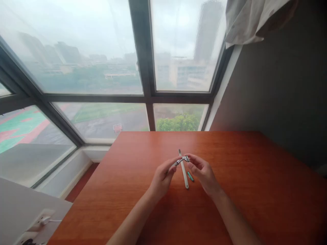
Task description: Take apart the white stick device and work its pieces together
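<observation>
A razor (182, 159) is held between left hand (160, 174) and right hand (204, 173) above a brown table (122, 194).
The left hand grips the handle (176, 164) between thumb and fingers; the right hand's thumb and fingers close on the head (187, 158), at the razor's right end. Below, a white toothbrush (184, 174) lies on the table, brush end far, with a green cartridge (190, 176) just to its right. Windows (97, 71) stand beyond the far edge.

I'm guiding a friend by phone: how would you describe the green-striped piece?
On the brown table by the windows, find the long white toothbrush between the left hand and right hand. Close beside it, on the right hand's side, lies the razor cartridge. It is short and dark with a green stripe, unlike the toothbrush or the silver razor held above.
</observation>
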`<control>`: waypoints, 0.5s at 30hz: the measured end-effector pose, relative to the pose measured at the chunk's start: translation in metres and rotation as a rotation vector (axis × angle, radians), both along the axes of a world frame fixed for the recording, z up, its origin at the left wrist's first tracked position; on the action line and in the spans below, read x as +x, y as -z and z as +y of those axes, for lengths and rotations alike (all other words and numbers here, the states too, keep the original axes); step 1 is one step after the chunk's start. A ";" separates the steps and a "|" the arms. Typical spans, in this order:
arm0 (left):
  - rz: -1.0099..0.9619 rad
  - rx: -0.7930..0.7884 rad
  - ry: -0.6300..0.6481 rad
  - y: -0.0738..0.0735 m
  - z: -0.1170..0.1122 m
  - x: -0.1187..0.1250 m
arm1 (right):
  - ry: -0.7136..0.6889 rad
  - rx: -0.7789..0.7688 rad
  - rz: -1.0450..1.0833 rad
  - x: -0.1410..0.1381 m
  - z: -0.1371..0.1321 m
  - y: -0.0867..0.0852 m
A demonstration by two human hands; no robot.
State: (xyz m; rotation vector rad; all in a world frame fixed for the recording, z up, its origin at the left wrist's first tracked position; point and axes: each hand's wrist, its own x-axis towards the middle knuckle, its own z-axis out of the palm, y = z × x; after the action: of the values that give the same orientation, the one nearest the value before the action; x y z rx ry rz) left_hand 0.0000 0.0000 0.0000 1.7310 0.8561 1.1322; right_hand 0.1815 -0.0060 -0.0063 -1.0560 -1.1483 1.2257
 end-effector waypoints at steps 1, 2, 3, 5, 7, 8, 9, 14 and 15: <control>-0.004 0.003 -0.001 0.000 0.000 0.000 | 0.001 -0.003 0.001 0.000 0.000 0.000; -0.009 0.007 -0.005 0.000 0.000 0.001 | 0.001 -0.005 0.002 0.000 0.000 0.001; -0.012 0.011 -0.010 0.000 -0.001 0.001 | 0.002 -0.004 0.005 0.000 0.000 0.001; -0.015 0.019 -0.022 0.000 -0.001 0.003 | 0.007 0.005 0.014 -0.001 0.000 0.002; -0.020 0.026 -0.031 0.001 -0.002 0.004 | 0.017 0.014 0.029 -0.001 0.000 0.004; -0.023 0.027 -0.033 0.002 -0.002 0.005 | 0.024 0.014 0.036 -0.002 0.000 0.004; -0.025 0.028 -0.034 0.002 -0.002 0.005 | 0.031 0.010 0.043 -0.002 0.000 0.005; -0.004 0.049 -0.046 0.001 -0.002 0.005 | 0.042 0.008 0.076 -0.006 0.000 0.005; 0.000 0.053 -0.049 0.001 -0.002 0.005 | 0.046 0.011 0.081 -0.007 0.000 0.004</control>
State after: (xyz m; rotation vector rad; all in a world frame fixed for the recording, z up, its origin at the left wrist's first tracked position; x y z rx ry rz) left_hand 0.0048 -0.0022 -0.0008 1.7620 0.8792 1.1971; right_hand 0.1748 -0.0059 -0.0107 -1.0107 -1.0620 1.2134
